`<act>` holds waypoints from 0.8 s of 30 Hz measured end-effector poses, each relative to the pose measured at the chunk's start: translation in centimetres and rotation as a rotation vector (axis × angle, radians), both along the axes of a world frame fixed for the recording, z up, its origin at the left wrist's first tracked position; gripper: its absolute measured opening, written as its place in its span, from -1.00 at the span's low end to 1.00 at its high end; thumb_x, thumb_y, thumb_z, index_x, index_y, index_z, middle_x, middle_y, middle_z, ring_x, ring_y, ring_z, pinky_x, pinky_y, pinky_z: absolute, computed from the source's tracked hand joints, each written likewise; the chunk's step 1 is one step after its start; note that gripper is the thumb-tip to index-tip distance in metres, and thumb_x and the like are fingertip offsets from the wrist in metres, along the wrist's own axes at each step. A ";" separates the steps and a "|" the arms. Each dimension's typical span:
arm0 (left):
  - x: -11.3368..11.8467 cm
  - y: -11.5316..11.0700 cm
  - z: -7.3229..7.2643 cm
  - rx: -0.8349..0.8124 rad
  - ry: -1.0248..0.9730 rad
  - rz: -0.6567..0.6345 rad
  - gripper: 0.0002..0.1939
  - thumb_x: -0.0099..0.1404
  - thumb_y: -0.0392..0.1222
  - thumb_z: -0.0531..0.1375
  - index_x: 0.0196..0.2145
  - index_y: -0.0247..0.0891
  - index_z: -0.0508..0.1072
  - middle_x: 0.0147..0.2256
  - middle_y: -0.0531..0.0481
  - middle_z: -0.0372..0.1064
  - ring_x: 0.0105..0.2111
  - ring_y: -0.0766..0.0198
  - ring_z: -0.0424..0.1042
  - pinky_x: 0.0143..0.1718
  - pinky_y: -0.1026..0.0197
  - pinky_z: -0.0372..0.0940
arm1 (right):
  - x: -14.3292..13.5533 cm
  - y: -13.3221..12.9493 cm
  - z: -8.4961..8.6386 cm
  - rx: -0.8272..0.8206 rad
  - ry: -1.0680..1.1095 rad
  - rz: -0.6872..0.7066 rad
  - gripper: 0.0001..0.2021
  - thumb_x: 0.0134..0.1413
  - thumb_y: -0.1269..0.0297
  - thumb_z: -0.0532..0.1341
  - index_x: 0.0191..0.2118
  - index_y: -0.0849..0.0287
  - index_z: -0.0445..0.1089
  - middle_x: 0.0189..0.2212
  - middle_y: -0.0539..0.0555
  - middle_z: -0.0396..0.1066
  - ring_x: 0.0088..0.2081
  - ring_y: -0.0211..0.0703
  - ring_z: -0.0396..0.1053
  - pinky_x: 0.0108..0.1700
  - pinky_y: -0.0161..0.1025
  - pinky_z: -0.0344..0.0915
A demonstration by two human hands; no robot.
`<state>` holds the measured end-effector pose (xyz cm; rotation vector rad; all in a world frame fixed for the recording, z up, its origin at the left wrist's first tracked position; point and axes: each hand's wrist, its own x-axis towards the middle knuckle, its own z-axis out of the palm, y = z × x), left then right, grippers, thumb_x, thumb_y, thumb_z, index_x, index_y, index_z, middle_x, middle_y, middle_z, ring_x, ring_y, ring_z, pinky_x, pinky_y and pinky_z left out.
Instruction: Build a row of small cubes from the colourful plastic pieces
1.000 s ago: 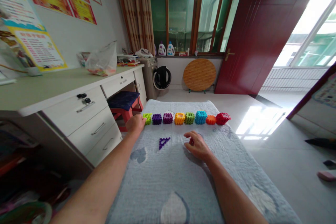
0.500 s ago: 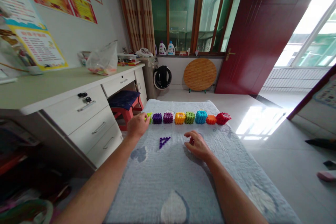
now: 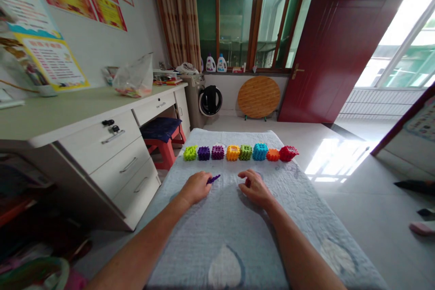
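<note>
My left hand (image 3: 199,186) is closed on the edge of a purple triangular plastic building piece (image 3: 214,179), which stands tilted near the cloth, part of it covered by the fingers. To its right, my right hand (image 3: 254,188) rests over the cloth with fingers loosely bent and thumb apart from the index finger; the shaded inside of the palm is hard to see. Beyond both hands runs a row of interlocking blocks: a lime one (image 3: 190,153), a dark purple one (image 3: 204,153), a yellow one (image 3: 233,152), a blue one (image 3: 260,151) and a red one (image 3: 288,153), among others.
A grey-blue cloth (image 3: 217,226) covers the table. At the left stands a desk (image 3: 74,113) with a plastic bag (image 3: 136,77) on it and a stool (image 3: 161,131) beside it. A washing machine (image 3: 195,99) and a round wooden tabletop (image 3: 258,96) are at the back.
My left hand has left the lime block, come nearer and to the right, and taken hold of the purple triangle, tilting it up from flat. My right hand has stayed in place.
</note>
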<state>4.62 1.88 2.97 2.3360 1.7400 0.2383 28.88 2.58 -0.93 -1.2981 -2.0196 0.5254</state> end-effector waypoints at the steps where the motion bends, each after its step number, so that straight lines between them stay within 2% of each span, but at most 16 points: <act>1: 0.0 -0.1 0.4 -0.013 -0.036 -0.009 -0.74 0.18 -0.27 0.07 -0.22 -0.22 0.49 -0.22 -0.10 0.48 -0.20 0.17 0.43 -0.17 0.25 0.21 | 0.0 0.0 0.0 -0.004 0.000 0.001 -0.76 -0.12 0.38 0.15 -0.23 0.17 0.39 -0.46 -0.03 0.27 -0.40 -0.25 0.24 -0.20 -0.24 0.18; 5: -0.4 -0.2 1.2 -0.077 -0.156 -0.036 -0.73 0.22 -0.27 0.04 -0.18 -0.22 0.48 -0.21 -0.05 0.49 -0.18 0.23 0.42 -0.16 0.30 0.21 | 0.0 0.0 0.1 0.001 0.009 0.003 -0.75 -0.13 0.38 0.16 -0.23 0.17 0.40 -0.45 -0.01 0.28 -0.39 -0.24 0.24 -0.21 -0.25 0.18; 11: -1.5 -0.7 0.3 0.083 0.041 0.143 -0.66 0.19 -0.09 0.13 -0.10 -0.26 0.42 -0.10 -0.14 0.34 -0.16 0.18 0.39 -0.13 0.24 0.21 | -0.1 -0.2 0.4 0.000 0.013 0.000 -0.75 -0.15 0.39 0.16 -0.24 0.18 0.40 -0.47 -0.02 0.26 -0.39 -0.24 0.24 -0.22 -0.25 0.18; 14: -2.2 -1.0 0.3 0.058 0.070 0.088 -0.72 0.16 -0.08 0.15 -0.19 -0.22 0.45 -0.17 -0.10 0.36 -0.17 0.18 0.38 -0.17 0.26 0.21 | -0.1 -0.1 0.3 0.002 0.011 0.003 -0.75 -0.14 0.39 0.15 -0.24 0.18 0.40 -0.46 -0.02 0.27 -0.39 -0.24 0.24 -0.20 -0.24 0.18; 18: -2.9 -0.9 0.5 -0.034 0.084 0.044 -0.85 0.12 -0.19 0.18 -0.33 -0.19 0.50 -0.29 -0.05 0.44 -0.23 0.20 0.40 -0.23 0.28 0.20 | -0.1 -0.2 0.3 -0.001 0.008 0.010 -0.75 -0.13 0.39 0.14 -0.23 0.19 0.39 -0.45 -0.02 0.26 -0.40 -0.26 0.23 -0.21 -0.25 0.18; 24: -2.5 -0.7 1.3 -0.002 0.082 0.074 -0.85 0.18 -0.17 0.15 -0.35 -0.15 0.53 -0.30 -0.03 0.51 -0.25 0.21 0.44 -0.24 0.26 0.19 | -0.1 -0.4 0.6 -0.013 0.006 0.000 -0.74 -0.14 0.39 0.15 -0.23 0.18 0.40 -0.43 -0.01 0.28 -0.39 -0.25 0.24 -0.16 -0.22 0.18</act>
